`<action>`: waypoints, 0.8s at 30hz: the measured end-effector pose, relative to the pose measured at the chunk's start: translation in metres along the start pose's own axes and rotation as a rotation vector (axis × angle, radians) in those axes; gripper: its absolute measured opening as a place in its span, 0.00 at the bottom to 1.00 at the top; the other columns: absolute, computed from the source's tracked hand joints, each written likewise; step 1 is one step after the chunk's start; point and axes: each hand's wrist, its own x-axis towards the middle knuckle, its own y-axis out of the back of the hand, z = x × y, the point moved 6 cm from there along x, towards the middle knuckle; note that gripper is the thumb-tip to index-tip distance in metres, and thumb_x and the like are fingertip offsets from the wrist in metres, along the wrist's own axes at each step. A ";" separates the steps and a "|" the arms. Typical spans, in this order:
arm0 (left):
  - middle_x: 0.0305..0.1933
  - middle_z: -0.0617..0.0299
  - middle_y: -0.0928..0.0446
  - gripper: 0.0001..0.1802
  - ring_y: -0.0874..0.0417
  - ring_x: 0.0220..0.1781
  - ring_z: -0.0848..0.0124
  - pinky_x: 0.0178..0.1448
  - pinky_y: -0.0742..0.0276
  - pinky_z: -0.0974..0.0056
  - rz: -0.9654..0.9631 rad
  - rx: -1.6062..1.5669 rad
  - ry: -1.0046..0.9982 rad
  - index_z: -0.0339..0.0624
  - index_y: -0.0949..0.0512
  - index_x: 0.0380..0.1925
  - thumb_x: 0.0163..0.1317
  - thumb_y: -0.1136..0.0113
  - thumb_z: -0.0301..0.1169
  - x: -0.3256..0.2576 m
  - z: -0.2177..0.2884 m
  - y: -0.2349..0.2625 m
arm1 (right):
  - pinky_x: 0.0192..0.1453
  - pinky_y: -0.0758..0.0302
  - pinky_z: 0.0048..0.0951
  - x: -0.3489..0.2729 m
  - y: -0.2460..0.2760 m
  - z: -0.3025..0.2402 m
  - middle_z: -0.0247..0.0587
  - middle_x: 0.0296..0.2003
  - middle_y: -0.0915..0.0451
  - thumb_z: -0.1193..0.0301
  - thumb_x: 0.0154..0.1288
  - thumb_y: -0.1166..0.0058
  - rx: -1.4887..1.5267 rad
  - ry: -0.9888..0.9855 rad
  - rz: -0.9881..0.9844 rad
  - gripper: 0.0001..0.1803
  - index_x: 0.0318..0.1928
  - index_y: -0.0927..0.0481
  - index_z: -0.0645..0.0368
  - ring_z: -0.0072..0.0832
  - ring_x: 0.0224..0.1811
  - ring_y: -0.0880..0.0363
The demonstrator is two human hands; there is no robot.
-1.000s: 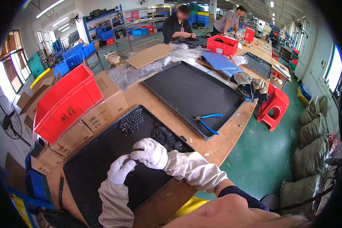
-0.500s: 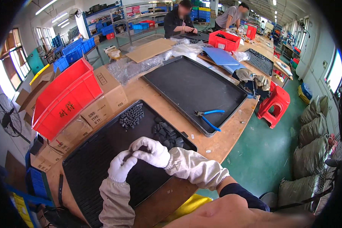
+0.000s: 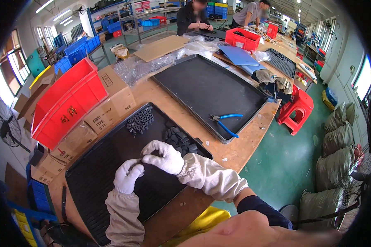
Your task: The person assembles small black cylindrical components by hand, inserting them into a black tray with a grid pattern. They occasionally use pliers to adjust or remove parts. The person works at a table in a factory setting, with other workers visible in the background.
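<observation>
My left hand (image 3: 127, 177), in a white glove, is closed in a pinch over the large black tray (image 3: 111, 154). Just to its right, my gloved right hand (image 3: 165, 158) is also closed, with its fingertips meeting those of the left. A small dark bit shows between the fingertips; most of it is covered, so its kind cannot be told. Beyond the hands, a cluster of short black tubes (image 3: 140, 120) stands in the tray. A looser heap of black pieces (image 3: 179, 140) lies to the right of the tubes.
Blue-handled pliers (image 3: 225, 123) rest on a stack of black trays (image 3: 206, 92) farther back. At left, a red bin (image 3: 70, 105) sits on cardboard boxes (image 3: 111, 107). A red stool (image 3: 296, 112) stands on the floor at right. Two people work at the far tables.
The view has shifted slightly. My fingertips have drawn a little apart, with the left hand lower and tilted toward the right one. Both piles look the same.
</observation>
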 end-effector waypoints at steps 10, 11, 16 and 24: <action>0.38 0.63 0.18 0.16 0.19 0.40 0.77 0.47 0.21 0.69 -0.061 -0.039 0.043 0.34 0.19 0.50 0.69 0.38 0.35 0.001 0.001 -0.007 | 0.47 0.19 0.34 0.002 0.000 -0.008 0.46 0.38 0.15 0.75 0.60 0.34 -0.258 0.270 0.045 0.07 0.38 0.17 0.62 0.39 0.41 0.15; 0.39 0.63 0.18 0.17 0.19 0.40 0.76 0.47 0.21 0.68 -0.048 0.021 0.046 0.35 0.19 0.50 0.70 0.39 0.37 0.001 0.004 -0.006 | 0.48 0.19 0.35 0.002 0.000 -0.010 0.46 0.39 0.15 0.76 0.60 0.34 -0.266 0.308 0.025 0.07 0.39 0.17 0.62 0.39 0.42 0.15; 0.38 0.63 0.18 0.17 0.19 0.40 0.78 0.47 0.22 0.71 -0.054 -0.097 0.066 0.34 0.19 0.51 0.68 0.37 0.34 0.000 0.002 -0.006 | 0.55 0.21 0.36 0.005 -0.008 -0.020 0.45 0.43 0.16 0.80 0.56 0.35 -0.385 0.294 -0.075 0.10 0.39 0.17 0.59 0.41 0.49 0.17; 0.45 0.54 0.18 0.12 0.16 0.45 0.62 0.52 0.22 0.62 0.427 0.830 -0.293 0.47 0.13 0.42 0.60 0.32 0.37 0.007 0.024 0.060 | 0.62 0.28 0.29 0.019 0.047 -0.010 0.41 0.50 0.20 0.73 0.70 0.42 -0.098 0.083 0.129 0.17 0.56 0.24 0.64 0.28 0.54 0.24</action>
